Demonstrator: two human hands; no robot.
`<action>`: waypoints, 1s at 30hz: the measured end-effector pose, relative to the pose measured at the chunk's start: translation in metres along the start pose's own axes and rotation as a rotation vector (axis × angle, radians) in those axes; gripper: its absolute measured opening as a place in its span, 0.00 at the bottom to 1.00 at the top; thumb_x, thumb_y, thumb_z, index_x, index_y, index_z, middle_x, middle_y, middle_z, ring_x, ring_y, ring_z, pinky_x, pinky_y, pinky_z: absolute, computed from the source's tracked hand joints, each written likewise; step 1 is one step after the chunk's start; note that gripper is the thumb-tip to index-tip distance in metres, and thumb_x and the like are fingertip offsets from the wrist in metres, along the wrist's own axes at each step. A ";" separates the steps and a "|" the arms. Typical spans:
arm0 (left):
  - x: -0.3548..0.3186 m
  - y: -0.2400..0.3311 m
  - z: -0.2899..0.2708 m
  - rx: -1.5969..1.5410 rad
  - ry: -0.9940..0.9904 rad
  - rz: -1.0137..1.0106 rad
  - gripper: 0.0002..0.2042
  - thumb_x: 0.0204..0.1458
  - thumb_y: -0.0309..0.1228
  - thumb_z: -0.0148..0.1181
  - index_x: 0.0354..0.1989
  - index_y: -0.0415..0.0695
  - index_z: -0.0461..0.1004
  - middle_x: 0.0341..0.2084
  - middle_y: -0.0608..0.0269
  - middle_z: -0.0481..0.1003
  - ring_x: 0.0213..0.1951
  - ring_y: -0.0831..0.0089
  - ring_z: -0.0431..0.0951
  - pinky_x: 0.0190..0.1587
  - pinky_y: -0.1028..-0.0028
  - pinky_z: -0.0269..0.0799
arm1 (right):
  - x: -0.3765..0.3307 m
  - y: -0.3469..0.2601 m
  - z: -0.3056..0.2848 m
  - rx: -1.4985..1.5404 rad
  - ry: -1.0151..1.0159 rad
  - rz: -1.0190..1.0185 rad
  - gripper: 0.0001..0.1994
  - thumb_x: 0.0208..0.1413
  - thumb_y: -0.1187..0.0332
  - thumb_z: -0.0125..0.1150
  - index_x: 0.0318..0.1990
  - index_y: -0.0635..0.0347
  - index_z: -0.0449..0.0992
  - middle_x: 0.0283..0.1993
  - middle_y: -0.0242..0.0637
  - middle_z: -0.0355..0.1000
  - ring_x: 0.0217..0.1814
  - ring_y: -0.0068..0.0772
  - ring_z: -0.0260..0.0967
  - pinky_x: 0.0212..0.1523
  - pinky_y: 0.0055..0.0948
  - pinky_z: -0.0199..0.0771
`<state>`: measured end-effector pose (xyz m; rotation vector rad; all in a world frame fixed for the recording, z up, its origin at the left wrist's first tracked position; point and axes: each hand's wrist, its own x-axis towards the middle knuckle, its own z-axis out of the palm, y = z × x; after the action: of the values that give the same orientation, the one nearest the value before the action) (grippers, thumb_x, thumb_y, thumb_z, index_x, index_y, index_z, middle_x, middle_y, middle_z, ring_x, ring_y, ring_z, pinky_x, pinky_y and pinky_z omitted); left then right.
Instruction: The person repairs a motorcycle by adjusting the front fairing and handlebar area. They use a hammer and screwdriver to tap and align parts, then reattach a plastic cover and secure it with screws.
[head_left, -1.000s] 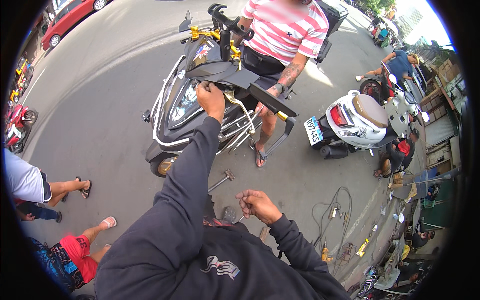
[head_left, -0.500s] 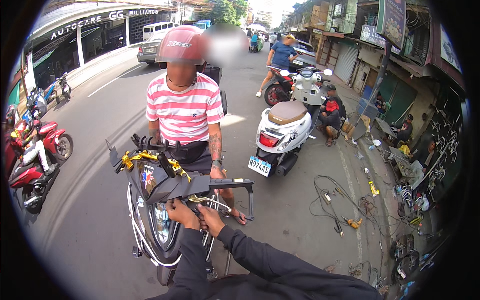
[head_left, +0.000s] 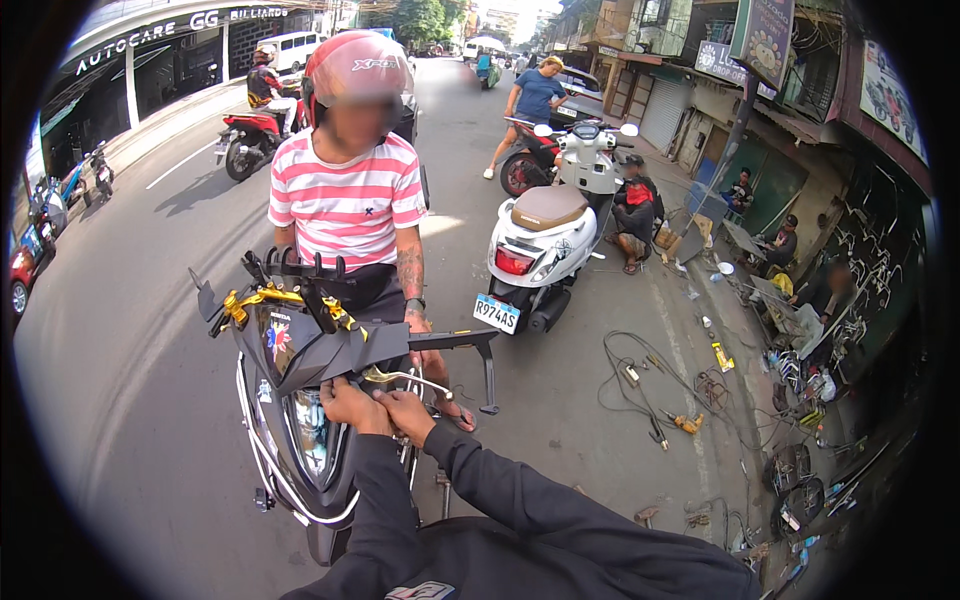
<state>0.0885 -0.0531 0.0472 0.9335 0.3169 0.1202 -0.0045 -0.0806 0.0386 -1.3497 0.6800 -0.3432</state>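
My left hand (head_left: pixel 356 407) is closed, its fingertips tucked under the black front cover (head_left: pixel 325 355) of a scooter with gold handlebar parts. Close beside it, my right hand (head_left: pixel 406 414) is also closed, just below a gold lever (head_left: pixel 395 378). What the fingers of either hand hold is hidden. Beneath my left hand is the scooter's headlight (head_left: pixel 314 430), with a white tube frame (head_left: pixel 258 440) curving round the nose. A black hand guard (head_left: pixel 472 344) sticks out to the right.
A person in a striped shirt (head_left: pixel 345 205) and red helmet stands behind the handlebar. Ahead right stands a white scooter (head_left: pixel 545 240). Cables (head_left: pixel 635 380) and a yellow power tool (head_left: pixel 688 423) lie on the road. People sit by the right-hand shopfronts.
The rider on the red motorcycle has gone from the near left to farther up the road. The helmeted person's head has turned. My hands stay at the same spot under the cover.
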 end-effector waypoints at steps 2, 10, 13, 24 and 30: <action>0.000 -0.001 -0.001 -0.009 -0.022 0.030 0.10 0.58 0.21 0.57 0.45 0.29 0.75 0.35 0.59 0.77 0.34 0.73 0.73 0.38 0.72 0.69 | 0.001 0.000 -0.002 0.107 -0.062 0.078 0.21 0.65 0.51 0.58 0.30 0.62 0.75 0.17 0.27 0.63 0.12 0.19 0.56 0.13 0.26 0.53; -0.006 -0.003 0.000 0.055 0.098 0.098 0.10 0.54 0.19 0.59 0.44 0.27 0.76 0.30 0.66 0.74 0.29 0.78 0.68 0.32 0.76 0.64 | 0.006 -0.001 -0.010 0.185 -0.168 0.155 0.19 0.64 0.55 0.61 0.28 0.58 0.69 0.16 0.25 0.58 0.10 0.18 0.50 0.10 0.24 0.47; -0.002 -0.005 0.004 0.140 0.152 0.107 0.10 0.54 0.20 0.59 0.42 0.27 0.77 0.28 0.64 0.75 0.28 0.77 0.70 0.32 0.75 0.66 | 0.008 -0.003 -0.012 0.152 -0.177 0.155 0.19 0.64 0.55 0.60 0.27 0.59 0.69 0.16 0.26 0.58 0.10 0.19 0.51 0.10 0.25 0.48; -0.004 -0.001 0.014 0.009 0.198 0.073 0.08 0.51 0.17 0.59 0.39 0.29 0.79 0.32 0.60 0.80 0.32 0.74 0.74 0.38 0.73 0.69 | 0.013 -0.015 -0.028 0.371 -0.458 0.408 0.21 0.65 0.49 0.58 0.26 0.51 0.64 0.18 0.20 0.51 0.15 0.15 0.46 0.15 0.20 0.46; -0.011 -0.001 0.012 -0.068 0.117 0.087 0.08 0.52 0.15 0.58 0.40 0.31 0.79 0.33 0.62 0.79 0.33 0.74 0.76 0.37 0.75 0.70 | 0.013 -0.010 -0.028 0.505 -0.473 0.418 0.15 0.66 0.55 0.58 0.31 0.53 0.68 0.19 0.20 0.54 0.16 0.14 0.46 0.15 0.19 0.45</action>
<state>0.0822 -0.0649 0.0553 0.8748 0.3785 0.2648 -0.0103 -0.1124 0.0431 -0.7381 0.4206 0.1397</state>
